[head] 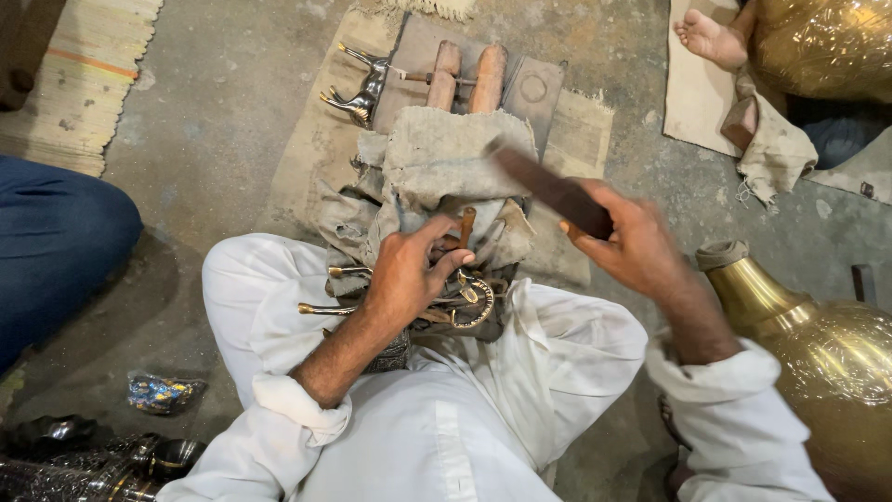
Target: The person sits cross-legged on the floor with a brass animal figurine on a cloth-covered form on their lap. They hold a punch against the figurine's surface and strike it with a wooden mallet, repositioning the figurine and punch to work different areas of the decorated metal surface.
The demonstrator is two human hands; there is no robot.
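Note:
My left hand (409,270) presses on a dark metal animal figure (455,311) with brass legs, lying on grey cloth in my lap, and pinches a thin brown chisel-like tool (465,226) upright against it. My right hand (630,244) is raised to the right and grips a dark flat wooden mallet (548,189), which slants up toward the left above the cloth. The figure is mostly hidden under my left hand.
A second metal animal figure (360,88) and two wooden-handled tools (467,76) lie on a mat ahead. A large brass vase (818,358) stands at my right. Another person's bare foot (711,37) and a blue-clad knee (56,242) are nearby. Dark metal pieces (84,460) lie at bottom left.

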